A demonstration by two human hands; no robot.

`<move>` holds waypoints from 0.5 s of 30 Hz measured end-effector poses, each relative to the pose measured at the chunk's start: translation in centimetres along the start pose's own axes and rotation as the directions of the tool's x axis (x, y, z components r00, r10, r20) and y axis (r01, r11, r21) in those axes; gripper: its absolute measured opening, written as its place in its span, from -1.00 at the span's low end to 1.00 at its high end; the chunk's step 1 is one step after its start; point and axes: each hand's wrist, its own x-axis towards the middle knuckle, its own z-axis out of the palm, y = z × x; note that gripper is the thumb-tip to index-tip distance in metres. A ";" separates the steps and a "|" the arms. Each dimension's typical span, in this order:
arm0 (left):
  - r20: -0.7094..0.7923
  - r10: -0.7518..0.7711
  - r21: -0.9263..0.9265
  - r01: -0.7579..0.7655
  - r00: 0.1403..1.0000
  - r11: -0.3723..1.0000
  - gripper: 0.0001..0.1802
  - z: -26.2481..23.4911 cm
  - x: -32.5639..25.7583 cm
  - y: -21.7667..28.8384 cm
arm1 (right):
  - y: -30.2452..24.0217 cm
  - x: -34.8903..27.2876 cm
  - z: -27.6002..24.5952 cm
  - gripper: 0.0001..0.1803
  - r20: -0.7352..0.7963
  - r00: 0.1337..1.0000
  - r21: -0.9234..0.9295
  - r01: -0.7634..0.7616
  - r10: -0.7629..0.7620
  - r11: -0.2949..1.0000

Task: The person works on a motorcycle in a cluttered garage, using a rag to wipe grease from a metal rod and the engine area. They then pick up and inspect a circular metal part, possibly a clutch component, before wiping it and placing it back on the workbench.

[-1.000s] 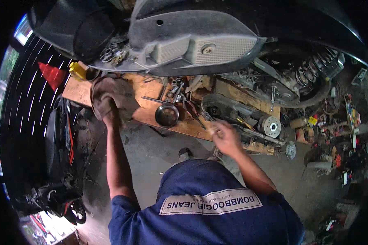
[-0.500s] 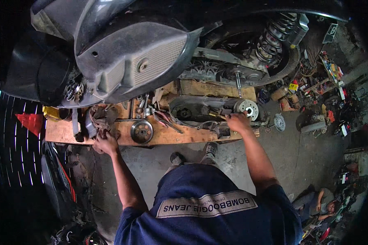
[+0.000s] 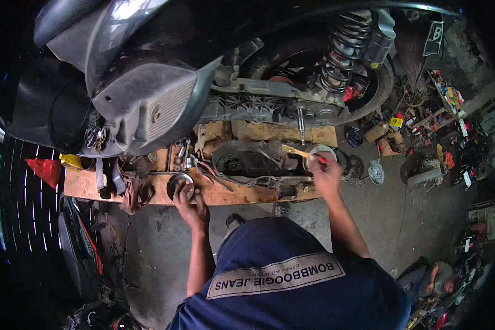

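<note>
My left hand (image 3: pixel 192 208) has its fingers curled over the rim of a round metal clutch bell (image 3: pixel 174 179) on the wooden bench (image 3: pixel 242 196). A slim brush (image 3: pixel 295 150) with a yellowish middle is gripped in my right hand (image 3: pixel 326 175); its tip is smeared by motion and points left over a long, dark engine casing (image 3: pixel 245 177). Behind that hand, a round silvery clutch part (image 3: pixel 317 149) sits at the casing's right end. A crumpled brown rag (image 3: pixel 137 192) hangs over the bench's front edge, left of my left hand.
Above the bench stands a scooter, its grey plastic panel (image 3: pixel 148 99), coil spring (image 3: pixel 344 52) and protruding shaft (image 3: pixel 301 124) close to the work. Pliers (image 3: pixel 213 175) and sockets (image 3: pixel 188 161) lie between my hands. Parts clutter the floor at right, where another person (image 3: pixel 437 280) sits.
My left hand has let go of the rag and moved right onto the clutch bell. The brush has lifted and swung within my right hand. My view has shifted a little.
</note>
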 end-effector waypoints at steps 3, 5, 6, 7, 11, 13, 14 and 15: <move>0.057 0.038 0.009 -0.039 0.998 0.999 -0.78 1.6 -0.5 2.4 | 0.2 0.9 -3.8 -0.68 -0.258 0.966 0.432 0.095 0.022 0.897; 0.106 0.108 0.054 -0.114 0.988 0.992 -0.81 2.2 -0.4 3.6 | -0.9 1.9 -7.1 -0.68 -0.390 0.896 0.512 0.020 0.211 0.859; 0.122 0.072 0.000 -0.072 0.990 0.997 -0.82 2.4 -0.3 4.9 | -1.4 2.5 -8.3 -0.68 -0.445 0.842 0.554 -0.008 0.304 0.832; 0.154 0.082 -0.005 -0.082 0.985 0.997 -0.82 2.7 -0.3 5.5 | -1.7 3.1 -9.0 -0.67 -0.478 0.806 0.602 0.012 0.348 0.798; 0.210 0.136 -0.022 -0.134 0.968 0.991 -0.82 4.1 -0.7 6.9 | -0.4 4.6 -10.5 -0.65 -0.481 0.773 0.723 0.084 0.413 0.686; 0.232 0.165 -0.022 -0.165 0.959 0.986 -0.83 4.4 -1.0 7.6 | -2.6 4.6 -9.5 -0.66 -0.471 0.811 0.685 0.090 0.346 0.723; 0.233 0.150 -0.020 -0.149 0.961 0.989 -0.84 4.7 -1.1 7.8 | -2.8 4.6 -9.1 -0.66 -0.457 0.838 0.671 0.103 0.300 0.734; 0.239 0.171 -0.014 -0.172 0.956 0.985 -0.84 4.7 -1.2 8.0 | -3.0 4.8 -8.7 -0.67 -0.440 0.861 0.658 0.118 0.253 0.744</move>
